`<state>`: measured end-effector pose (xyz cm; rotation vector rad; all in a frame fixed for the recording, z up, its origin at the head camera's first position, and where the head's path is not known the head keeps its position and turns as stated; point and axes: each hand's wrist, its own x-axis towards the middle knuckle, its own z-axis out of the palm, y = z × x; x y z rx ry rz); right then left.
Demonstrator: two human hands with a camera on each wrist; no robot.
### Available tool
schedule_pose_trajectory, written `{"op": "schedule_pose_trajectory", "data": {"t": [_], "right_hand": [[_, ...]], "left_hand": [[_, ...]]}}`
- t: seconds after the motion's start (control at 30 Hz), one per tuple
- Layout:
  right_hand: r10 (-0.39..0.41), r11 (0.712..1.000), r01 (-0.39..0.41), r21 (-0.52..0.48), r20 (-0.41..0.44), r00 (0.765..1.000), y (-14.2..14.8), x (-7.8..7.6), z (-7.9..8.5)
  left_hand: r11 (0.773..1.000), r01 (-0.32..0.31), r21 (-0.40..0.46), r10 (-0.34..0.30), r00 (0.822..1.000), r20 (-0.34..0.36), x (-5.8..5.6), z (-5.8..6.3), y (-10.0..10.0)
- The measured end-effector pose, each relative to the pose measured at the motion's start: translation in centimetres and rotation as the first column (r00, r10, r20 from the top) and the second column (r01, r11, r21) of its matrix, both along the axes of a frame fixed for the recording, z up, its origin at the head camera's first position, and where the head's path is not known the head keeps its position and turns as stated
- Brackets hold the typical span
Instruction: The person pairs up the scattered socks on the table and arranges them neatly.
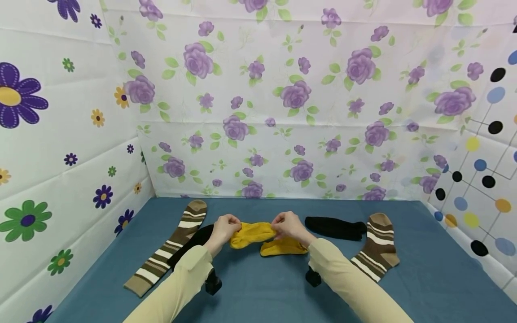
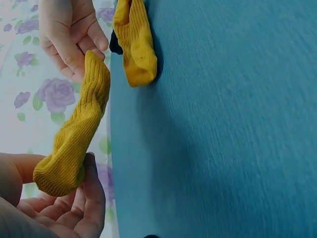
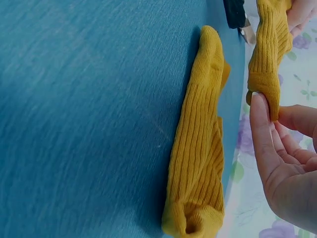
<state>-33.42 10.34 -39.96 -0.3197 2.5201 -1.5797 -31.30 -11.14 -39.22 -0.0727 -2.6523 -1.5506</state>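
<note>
A mustard-yellow ribbed sock (image 1: 252, 234) is stretched sideways between both hands, raised over the blue table. My left hand (image 1: 223, 231) pinches its left end between thumb and fingers; that end looks rounded in the left wrist view, where the left hand (image 2: 64, 208) is near the camera. The other end is pinched by my right hand (image 1: 288, 225), its thumb and fingertips on the sock's edge in the right wrist view. A second yellow sock (image 1: 284, 247) lies on the table just below the right hand, its opening (image 3: 193, 223) facing the camera in the right wrist view.
On the left lie a long brown-and-white striped sock (image 1: 173, 244) and a black sock (image 1: 190, 246), partly behind the left arm. To the right are another black sock (image 1: 335, 227) and a striped sock (image 1: 377, 244), partly covered by the sleeve. Flowered cloth walls (image 1: 258, 103) surround the blue table (image 1: 258, 291).
</note>
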Motion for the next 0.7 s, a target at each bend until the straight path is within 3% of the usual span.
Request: {"op": "schedule_pose_trajectory", "data": {"t": [0.17, 0.5, 0.7], "right_hand": [[-0.025, 0.999, 0.025, -0.022, 0.015, 1.000, 0.6, 0.3, 0.1], [-0.090, 0.995, 0.090, -0.030, 0.022, 0.996, 1.6, 0.0, 0.2], [-0.107, 0.994, 0.108, -0.036, 0.023, 0.994, 2.1, -0.1, 0.1]], "left_hand": [[1.000, 0.018, 0.017, -0.018, 1.000, 0.026, 0.0, 0.1, 0.6], [0.994, 0.056, 0.091, -0.069, 0.987, 0.144, 0.2, 0.1, 1.2], [0.991, 0.078, 0.113, -0.095, 0.983, 0.155, 0.1, 0.1, 1.3]]}}
